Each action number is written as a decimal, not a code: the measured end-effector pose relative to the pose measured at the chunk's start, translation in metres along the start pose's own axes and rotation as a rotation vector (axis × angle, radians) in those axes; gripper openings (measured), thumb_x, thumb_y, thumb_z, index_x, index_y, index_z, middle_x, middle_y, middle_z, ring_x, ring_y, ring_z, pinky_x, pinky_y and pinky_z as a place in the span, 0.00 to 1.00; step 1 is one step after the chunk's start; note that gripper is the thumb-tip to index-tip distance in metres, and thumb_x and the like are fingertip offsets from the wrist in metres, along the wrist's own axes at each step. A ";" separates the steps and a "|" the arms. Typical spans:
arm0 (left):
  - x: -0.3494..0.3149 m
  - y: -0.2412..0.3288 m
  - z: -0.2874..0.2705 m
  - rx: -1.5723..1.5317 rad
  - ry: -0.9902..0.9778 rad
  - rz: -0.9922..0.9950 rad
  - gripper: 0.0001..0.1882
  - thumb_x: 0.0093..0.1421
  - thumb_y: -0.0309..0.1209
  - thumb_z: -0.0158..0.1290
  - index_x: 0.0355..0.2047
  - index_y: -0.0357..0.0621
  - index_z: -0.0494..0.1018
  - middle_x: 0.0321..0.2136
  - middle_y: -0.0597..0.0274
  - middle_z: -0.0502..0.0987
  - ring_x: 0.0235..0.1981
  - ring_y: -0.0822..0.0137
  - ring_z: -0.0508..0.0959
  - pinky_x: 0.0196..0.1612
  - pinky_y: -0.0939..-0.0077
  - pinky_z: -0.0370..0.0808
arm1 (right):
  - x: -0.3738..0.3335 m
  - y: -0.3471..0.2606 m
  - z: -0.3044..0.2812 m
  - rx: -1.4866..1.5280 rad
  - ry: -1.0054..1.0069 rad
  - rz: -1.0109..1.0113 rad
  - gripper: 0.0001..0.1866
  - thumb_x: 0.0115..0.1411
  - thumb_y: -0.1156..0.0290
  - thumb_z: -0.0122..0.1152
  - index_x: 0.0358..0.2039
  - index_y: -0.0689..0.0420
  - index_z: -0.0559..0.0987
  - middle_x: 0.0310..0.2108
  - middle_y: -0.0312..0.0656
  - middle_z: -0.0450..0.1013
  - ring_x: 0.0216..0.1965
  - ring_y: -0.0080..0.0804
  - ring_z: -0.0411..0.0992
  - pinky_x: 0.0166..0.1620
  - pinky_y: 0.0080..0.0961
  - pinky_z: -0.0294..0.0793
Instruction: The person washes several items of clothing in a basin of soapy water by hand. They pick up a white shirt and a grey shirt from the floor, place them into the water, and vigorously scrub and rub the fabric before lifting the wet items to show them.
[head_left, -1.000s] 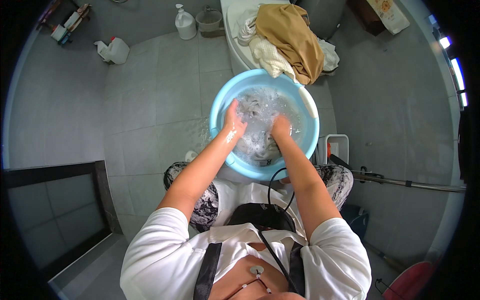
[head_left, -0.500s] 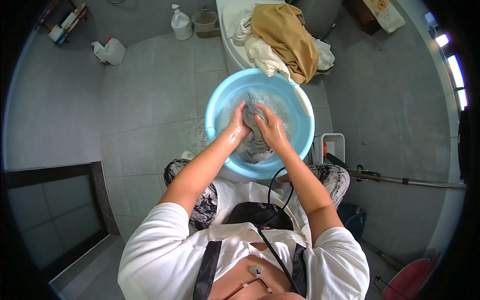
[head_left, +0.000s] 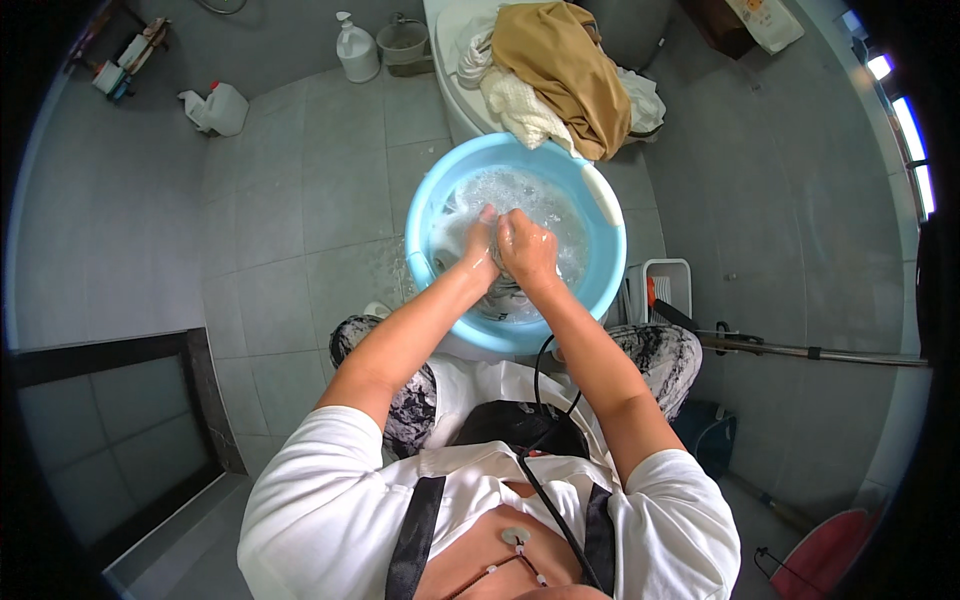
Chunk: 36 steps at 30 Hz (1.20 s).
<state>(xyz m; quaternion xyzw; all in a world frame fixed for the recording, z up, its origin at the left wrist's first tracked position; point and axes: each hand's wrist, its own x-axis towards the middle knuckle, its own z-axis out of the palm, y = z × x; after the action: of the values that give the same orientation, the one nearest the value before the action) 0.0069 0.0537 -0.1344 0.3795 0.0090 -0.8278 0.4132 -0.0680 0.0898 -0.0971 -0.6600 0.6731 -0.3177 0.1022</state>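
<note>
1. A light-blue round plastic basin stands on the grey tiled floor, in front of the person's knees, with cloudy, foamy water inside.
2. A wet grey fabric cloth lies in the basin, partly under the water; its visible part runs from between the hands toward the basin's near edge.
3. The right hand is curled like a fist, clamped on the cloth above the middle of the basin.
4. The left hand is just beside it, thumb raised, its palm side against the cloth; its fingers are mostly hidden, so I cannot tell how tightly they close.
5. A white, rounded, bar-like piece sits along the basin's far right edge.
6. Beyond the basin's far edge, a glossy white toilet carries a heap: a tan fabric garment and a cream textured cloth that hangs down toward the basin.
7. Near the floor's far edge stand a white plastic pump bottle, a small translucent bucket just beside it, and, farther left, a white plastic jug with a red cap.
</note>
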 end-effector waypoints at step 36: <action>0.046 0.027 -0.038 0.760 0.233 0.365 0.35 0.44 0.30 0.58 0.51 0.34 0.55 0.46 0.50 0.65 0.46 0.58 0.67 0.48 0.67 0.63 | 0.017 0.083 -0.035 -0.023 -0.215 0.334 0.40 0.43 0.69 0.60 0.57 0.46 0.52 0.48 0.54 0.59 0.48 0.55 0.59 0.48 0.38 0.63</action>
<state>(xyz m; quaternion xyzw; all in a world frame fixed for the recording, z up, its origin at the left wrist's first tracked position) 0.0322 0.0172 -0.1827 0.5908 -0.3171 -0.6372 0.3800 -0.1577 0.0780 -0.1118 -0.5704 0.7620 -0.2164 0.2170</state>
